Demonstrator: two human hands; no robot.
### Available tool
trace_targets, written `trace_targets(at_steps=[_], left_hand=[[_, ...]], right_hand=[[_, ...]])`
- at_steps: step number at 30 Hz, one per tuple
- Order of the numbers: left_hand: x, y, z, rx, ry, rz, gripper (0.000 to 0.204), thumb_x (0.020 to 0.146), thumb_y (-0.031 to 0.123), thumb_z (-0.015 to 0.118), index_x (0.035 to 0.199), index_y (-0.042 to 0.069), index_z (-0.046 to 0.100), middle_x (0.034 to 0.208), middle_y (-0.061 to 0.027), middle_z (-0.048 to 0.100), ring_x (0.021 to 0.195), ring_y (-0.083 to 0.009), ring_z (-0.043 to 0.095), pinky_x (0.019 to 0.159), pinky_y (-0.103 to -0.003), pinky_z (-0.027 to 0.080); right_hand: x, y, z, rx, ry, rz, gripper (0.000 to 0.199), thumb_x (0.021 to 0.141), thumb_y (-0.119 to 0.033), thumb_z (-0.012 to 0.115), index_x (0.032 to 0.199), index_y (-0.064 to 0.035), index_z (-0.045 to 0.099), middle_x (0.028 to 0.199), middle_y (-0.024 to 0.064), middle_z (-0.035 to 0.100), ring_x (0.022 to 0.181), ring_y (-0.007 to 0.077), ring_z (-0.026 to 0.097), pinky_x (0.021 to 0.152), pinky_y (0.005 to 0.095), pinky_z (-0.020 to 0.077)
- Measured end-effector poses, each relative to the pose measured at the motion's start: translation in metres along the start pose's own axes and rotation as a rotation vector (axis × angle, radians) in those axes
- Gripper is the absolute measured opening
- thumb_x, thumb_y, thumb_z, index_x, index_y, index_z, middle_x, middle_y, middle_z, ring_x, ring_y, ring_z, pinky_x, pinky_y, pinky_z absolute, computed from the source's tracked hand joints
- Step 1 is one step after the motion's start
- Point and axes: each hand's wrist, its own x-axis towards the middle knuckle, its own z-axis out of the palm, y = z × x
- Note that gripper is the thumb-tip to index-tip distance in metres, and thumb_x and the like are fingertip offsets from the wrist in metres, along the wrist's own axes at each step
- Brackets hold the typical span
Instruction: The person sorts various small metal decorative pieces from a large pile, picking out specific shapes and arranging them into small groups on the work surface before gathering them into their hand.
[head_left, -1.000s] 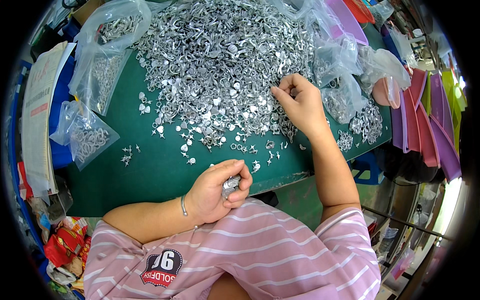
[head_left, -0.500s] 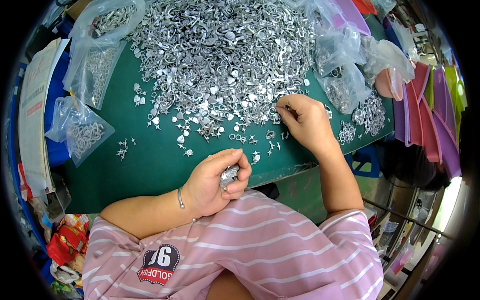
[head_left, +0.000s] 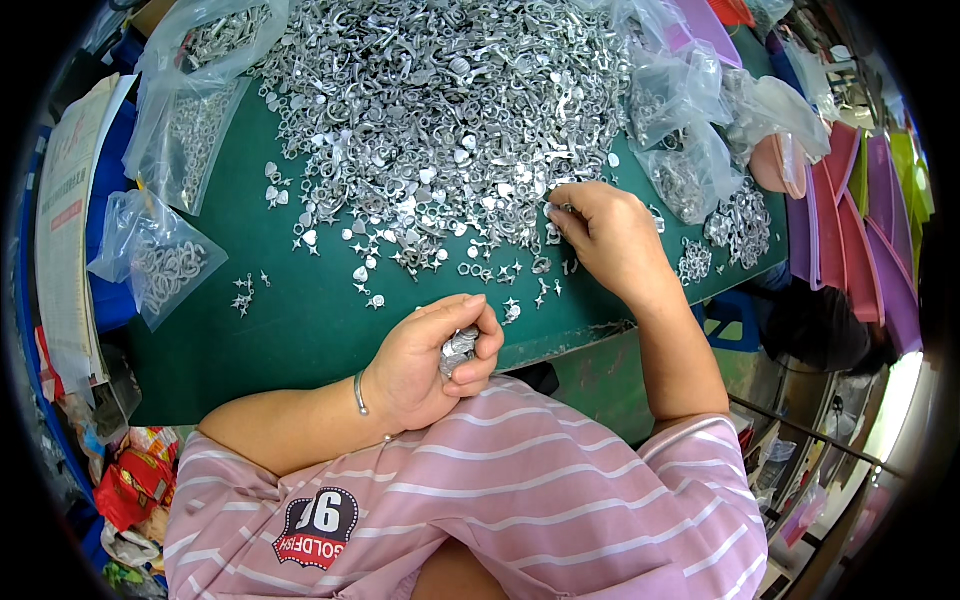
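My left hand (head_left: 430,365) is cupped near the table's front edge, its fingers curled around a handful of flat silver metal charms (head_left: 458,353). At the right front edge of a large heap of silver charms (head_left: 450,110), my right hand (head_left: 600,228) is closed in a pinch. A small shiny charm (head_left: 549,210) shows at its thumb and fingertip, its shape partly hidden. Loose hearts, rings and star-shaped charms (head_left: 512,311) lie between the two hands on the green tabletop (head_left: 290,345).
Clear plastic bags of metal parts stand at the left (head_left: 165,265) and right (head_left: 685,185). Small piles of rings (head_left: 694,262) and charms (head_left: 740,230) lie at the right edge. Pink and purple bins (head_left: 835,220) are beyond it; a person's dark-haired head (head_left: 815,325) is below them.
My right hand has shifted slightly left and away from me at the heap's edge, and a shiny piece now shows at its fingertips. My left hand has hardly moved.
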Motion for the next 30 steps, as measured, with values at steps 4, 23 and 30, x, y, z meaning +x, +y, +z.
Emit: trace_targets(at_steps=[4, 23, 30], left_hand=[[0.0, -0.001, 0.0, 0.006, -0.006, -0.002, 0.027, 0.103, 0.026, 0.04, 0.091, 0.005, 0.053, 0.081, -0.0054, 0.052, 0.056, -0.0109, 0.041, 0.048, -0.023, 0.032], [-0.001, -0.004, 0.011, 0.081, 0.081, 0.146, 0.015, 0.098, 0.018, 0.058, 0.099, 0.003, 0.058, 0.084, -0.0048, 0.06, 0.06, -0.0082, 0.049, 0.048, -0.021, 0.036], [0.003, 0.0, 0.0, 0.214, 0.097, 0.284, 0.012, 0.097, 0.016, 0.061, 0.101, 0.004, 0.059, 0.085, -0.0042, 0.061, 0.064, -0.0071, 0.051, 0.052, -0.02, 0.038]], right_hand=[[-0.003, 0.012, 0.0, 0.437, -0.08, 0.167, 0.014, 0.085, -0.013, 0.07, 0.093, -0.0017, 0.068, 0.07, 0.0045, 0.064, 0.057, 0.0142, 0.059, 0.051, 0.0286, 0.0459], [-0.037, -0.03, -0.011, 0.964, -0.272, 0.093, 0.009, 0.088, -0.009, 0.069, 0.089, -0.0006, 0.069, 0.072, -0.0017, 0.063, 0.068, 0.0043, 0.055, 0.058, 0.023, 0.0442], [-0.03, -0.032, -0.01, 0.737, -0.054, 0.066, 0.013, 0.089, -0.009, 0.065, 0.095, 0.0012, 0.07, 0.076, 0.0059, 0.068, 0.069, 0.0099, 0.061, 0.062, 0.0273, 0.0501]])
